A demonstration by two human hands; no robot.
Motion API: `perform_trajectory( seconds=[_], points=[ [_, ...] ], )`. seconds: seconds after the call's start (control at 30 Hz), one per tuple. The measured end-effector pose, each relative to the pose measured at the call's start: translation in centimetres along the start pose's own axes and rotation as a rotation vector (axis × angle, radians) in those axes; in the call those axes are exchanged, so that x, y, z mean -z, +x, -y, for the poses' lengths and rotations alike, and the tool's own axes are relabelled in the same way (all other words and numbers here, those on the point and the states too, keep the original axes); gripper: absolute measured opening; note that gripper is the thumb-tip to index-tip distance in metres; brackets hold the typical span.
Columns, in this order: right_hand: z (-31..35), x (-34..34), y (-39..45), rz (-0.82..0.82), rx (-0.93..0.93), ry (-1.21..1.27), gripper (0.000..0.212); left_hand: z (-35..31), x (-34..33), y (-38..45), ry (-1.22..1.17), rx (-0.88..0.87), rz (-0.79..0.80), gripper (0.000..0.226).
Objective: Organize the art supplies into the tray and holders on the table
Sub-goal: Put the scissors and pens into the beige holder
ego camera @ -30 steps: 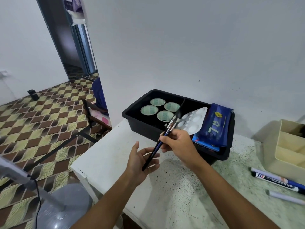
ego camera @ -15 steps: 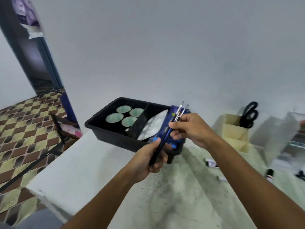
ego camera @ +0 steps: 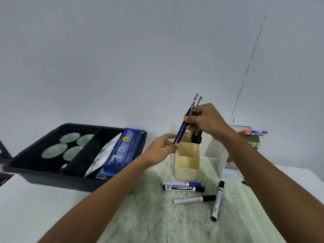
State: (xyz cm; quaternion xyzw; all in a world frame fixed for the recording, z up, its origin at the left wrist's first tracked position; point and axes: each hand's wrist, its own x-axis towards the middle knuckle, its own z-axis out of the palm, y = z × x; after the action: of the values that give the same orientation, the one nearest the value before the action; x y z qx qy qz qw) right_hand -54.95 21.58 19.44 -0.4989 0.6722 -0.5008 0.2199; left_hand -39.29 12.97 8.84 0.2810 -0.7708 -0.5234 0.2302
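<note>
Head view: right hand [ego camera: 206,120] pinches paintbrushes [ego camera: 186,123] upright over cream holder [ego camera: 186,161]; left hand [ego camera: 162,149], fingers loosely curled, steadies their lower ends at holder rim. Black tray [ego camera: 52,179] filled; four markers [ego camera: 184,186] left on bench [ego camera: 149,216]. Earlier, brushes were near tray; now moved right to holder.
</note>
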Motion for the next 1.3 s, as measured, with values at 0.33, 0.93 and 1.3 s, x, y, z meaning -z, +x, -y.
perform_trajectory(
  seconds=[0.33, 0.93, 1.3],
  points=[
    [-6.3, -3.2, 3.9, -0.279, 0.04, -0.307, 0.01, 5.6, -1.1, 4.9, 0.662, -0.053, 0.193, 0.12],
    [-12.8, -8.3, 4.4, -0.235, -0.166, -0.337, 0.027, 7.0, -1.0, 5.0, 0.77, -0.109, 0.24, 0.129],
    [-13.3, -7.8, -3.3, -0.358, 0.221, -0.396, 0.026, 7.5, -2.1, 2.4, 0.73, -0.125, -0.035, 0.075]
  ],
)
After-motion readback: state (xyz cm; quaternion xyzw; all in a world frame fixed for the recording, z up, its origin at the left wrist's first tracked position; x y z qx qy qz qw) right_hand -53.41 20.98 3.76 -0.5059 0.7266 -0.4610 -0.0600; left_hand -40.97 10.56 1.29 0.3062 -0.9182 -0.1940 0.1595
